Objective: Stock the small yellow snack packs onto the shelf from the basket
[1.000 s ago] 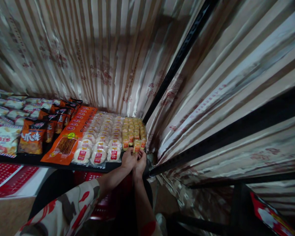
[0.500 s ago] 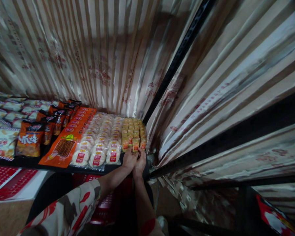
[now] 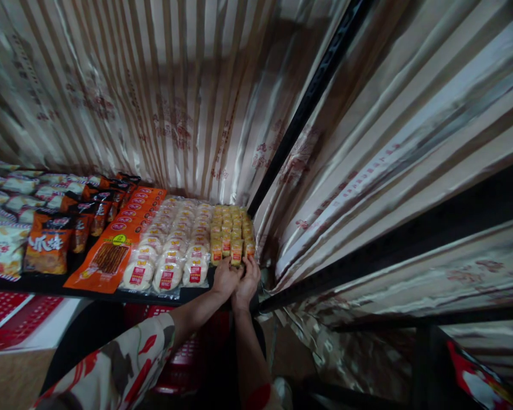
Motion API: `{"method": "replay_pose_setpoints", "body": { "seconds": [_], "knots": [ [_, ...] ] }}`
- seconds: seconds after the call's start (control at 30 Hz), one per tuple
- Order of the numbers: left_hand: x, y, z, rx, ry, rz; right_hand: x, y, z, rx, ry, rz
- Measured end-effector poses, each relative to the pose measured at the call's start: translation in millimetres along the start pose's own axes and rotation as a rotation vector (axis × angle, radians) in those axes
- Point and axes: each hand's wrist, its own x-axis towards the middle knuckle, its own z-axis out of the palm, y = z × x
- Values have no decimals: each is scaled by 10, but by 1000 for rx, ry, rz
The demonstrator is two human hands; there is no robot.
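Both hands meet at the front of the rows of small yellow snack packets [image 3: 226, 228] on the shelf's right end. My left hand [image 3: 226, 279] has its fingers curled at the lower left of a front yellow snack packet [image 3: 236, 250]. At that packet's lower right, my right hand [image 3: 245, 283] has bent fingers, with one fingertip near the neighbouring packet. Both hands look closed on the packet's lower end, though the fingers partly hide the contact. Clear-wrapped round white crackers [image 3: 167, 276] with red labels stand in rows just left of the hands.
An orange bag of brown sticks [image 3: 111, 256] lies left of the crackers. Farther left are orange-and-black snack bags [image 3: 49, 245] and white snack bags [image 3: 2, 245]. A black metal post [image 3: 299, 125] rises at the shelf's right corner before a pleated curtain [image 3: 188, 102]. Red perforated baskets [image 3: 179, 364] are below.
My right hand's fingers have shifted slightly right and spread a little along the front packets. My left hand stays almost in place. The view has moved very slightly.
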Motion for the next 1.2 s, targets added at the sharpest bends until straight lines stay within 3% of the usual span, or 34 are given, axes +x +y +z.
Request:
{"method": "replay_pose_setpoints", "body": {
  "seconds": [0.8, 1.2],
  "knots": [
    [76, -159, 128, 33, -40, 122, -30, 174, 79, 13, -65, 69],
    [10, -209, 343, -35, 26, 47, -36, 227, 87, 33, -75, 63]
  ]
}}
